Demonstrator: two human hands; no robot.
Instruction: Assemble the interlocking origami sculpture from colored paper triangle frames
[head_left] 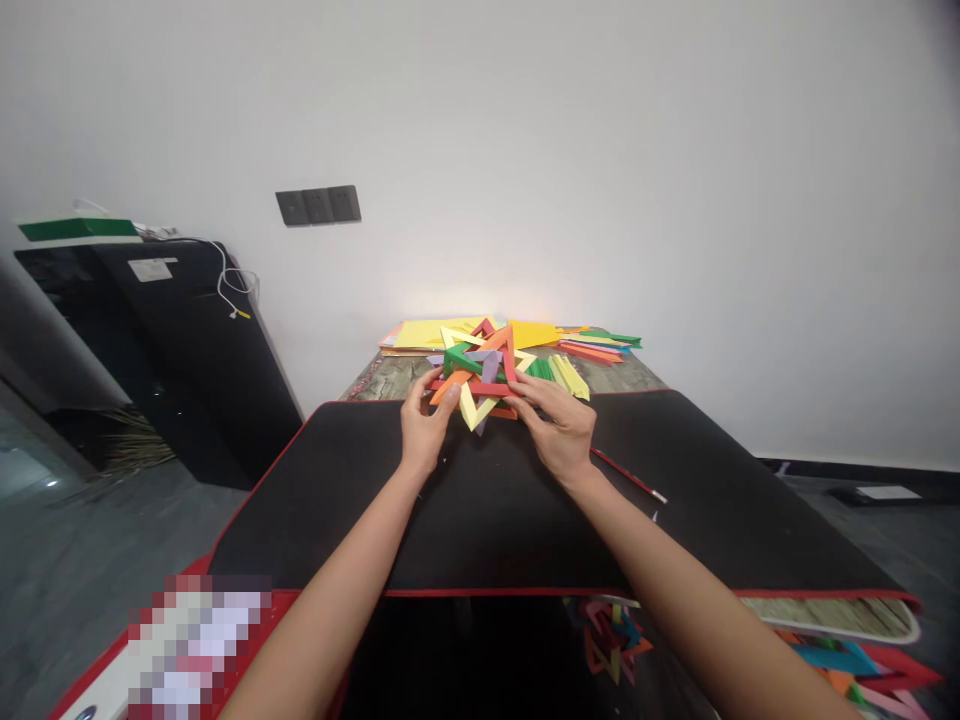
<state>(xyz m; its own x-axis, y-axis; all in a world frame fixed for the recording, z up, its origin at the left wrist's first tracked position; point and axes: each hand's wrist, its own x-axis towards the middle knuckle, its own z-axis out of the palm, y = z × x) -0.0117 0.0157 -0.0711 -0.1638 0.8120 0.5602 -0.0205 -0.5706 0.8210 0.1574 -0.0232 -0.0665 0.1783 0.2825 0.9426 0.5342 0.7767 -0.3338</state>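
Note:
Between my two hands is a star-shaped paper ornament (491, 368) made of interlocked folded strips in red, green, orange, pale yellow and lilac. My left hand (426, 420) grips its lower left side, thumb in front and fingers behind. On the right side, my right hand (555, 418) holds it with thumb and fingers at the red and orange strips. The ornament is over the far part of a black mat (495, 520) with a red edge. Parts of my fingers are hidden behind the paper.
Yellow paper sheets (420, 333) and folded colored strips (600, 345) lie at the table's back. Pale yellow strips (570, 376) sit beside my right hand. A red pencil (630, 475) rests on the mat. Another paper star (611, 640) is below the front edge.

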